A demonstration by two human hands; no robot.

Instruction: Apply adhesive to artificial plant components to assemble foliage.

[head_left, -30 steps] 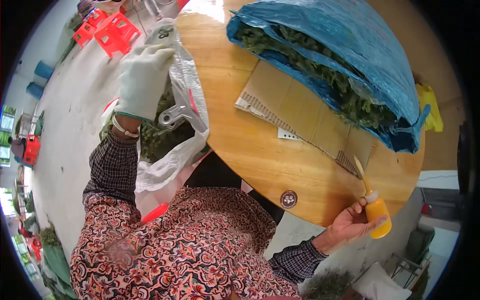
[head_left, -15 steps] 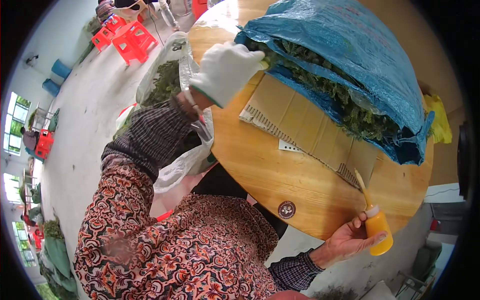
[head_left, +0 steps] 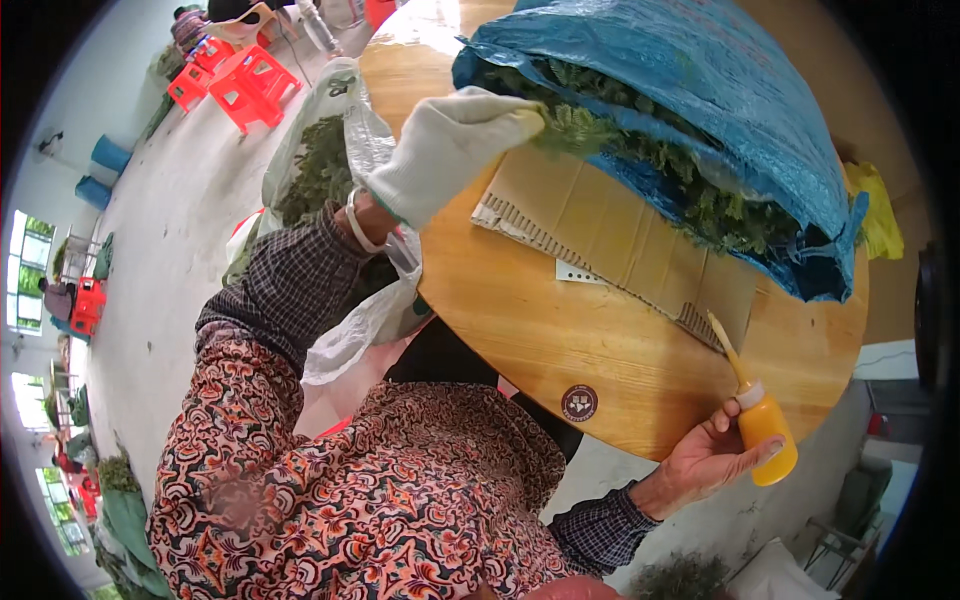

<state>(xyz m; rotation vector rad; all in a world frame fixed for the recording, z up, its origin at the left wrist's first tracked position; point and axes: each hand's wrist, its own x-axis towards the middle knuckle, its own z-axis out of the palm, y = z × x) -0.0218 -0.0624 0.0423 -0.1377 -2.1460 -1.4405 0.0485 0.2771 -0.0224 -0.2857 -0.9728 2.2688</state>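
My left hand [head_left: 445, 145] wears a white knit glove and pinches a green fir sprig [head_left: 577, 130] at the mouth of a blue woven bag [head_left: 700, 70]. More green fir sprigs [head_left: 735, 215] fill the bag, which lies on its side on the round wooden table. Bare, my right hand [head_left: 710, 455] holds a yellow squeeze bottle [head_left: 768, 440] with a long pale nozzle, upright and slightly tilted, near the table's edge. Between the hands a folded piece of corrugated cardboard [head_left: 610, 225] lies flat, partly under the bag.
Left of the wooden table [head_left: 540, 345] stands a white plastic sack [head_left: 350, 110] holding greenery. Red stools [head_left: 250, 90] are on the floor farther left. A yellow bag [head_left: 878, 215] sits beyond the blue bag. Other people are in the background.
My left hand has drawn a fir sprig partly out of the bag's mouth, so more of it shows. My right hand still holds the bottle.
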